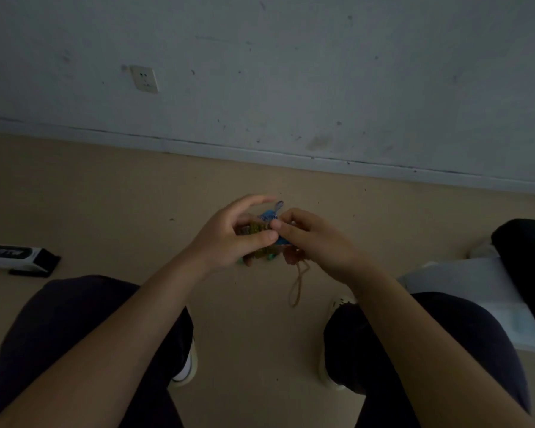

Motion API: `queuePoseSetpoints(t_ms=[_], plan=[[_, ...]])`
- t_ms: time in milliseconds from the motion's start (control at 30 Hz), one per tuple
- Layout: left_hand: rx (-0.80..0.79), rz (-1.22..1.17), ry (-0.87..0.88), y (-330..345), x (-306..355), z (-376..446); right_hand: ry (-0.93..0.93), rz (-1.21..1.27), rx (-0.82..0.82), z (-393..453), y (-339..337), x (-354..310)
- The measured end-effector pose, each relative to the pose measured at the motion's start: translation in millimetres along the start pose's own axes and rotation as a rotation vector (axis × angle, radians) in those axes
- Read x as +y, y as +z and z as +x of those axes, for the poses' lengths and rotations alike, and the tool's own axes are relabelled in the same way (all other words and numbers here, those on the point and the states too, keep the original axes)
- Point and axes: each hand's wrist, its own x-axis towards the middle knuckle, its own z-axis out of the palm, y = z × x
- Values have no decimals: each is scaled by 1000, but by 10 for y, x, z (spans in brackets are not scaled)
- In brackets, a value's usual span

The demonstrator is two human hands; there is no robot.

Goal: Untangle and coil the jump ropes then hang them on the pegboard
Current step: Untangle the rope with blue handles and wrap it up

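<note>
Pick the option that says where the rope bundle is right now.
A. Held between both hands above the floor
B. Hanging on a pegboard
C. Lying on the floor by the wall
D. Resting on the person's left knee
A: the left hand and right hand both pinch the rope bundle in the air between the knees, with a tan loop dangling below it.
</note>
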Motion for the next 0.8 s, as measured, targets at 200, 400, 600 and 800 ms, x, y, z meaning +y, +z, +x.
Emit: queuePoseSetpoints(t_ms=[200,400,600,800], plan=[[186,15,18,5,-37,65,41,250,-107,-18,-3,9],[304,23,-6,-53,-114,114,99,-24,-41,-7,42,-13],[347,45,24,-33,-114,132,21,-251,76,20,60,-24],[411,114,93,38,-59,120,-51,-347,114,58,97,-34]])
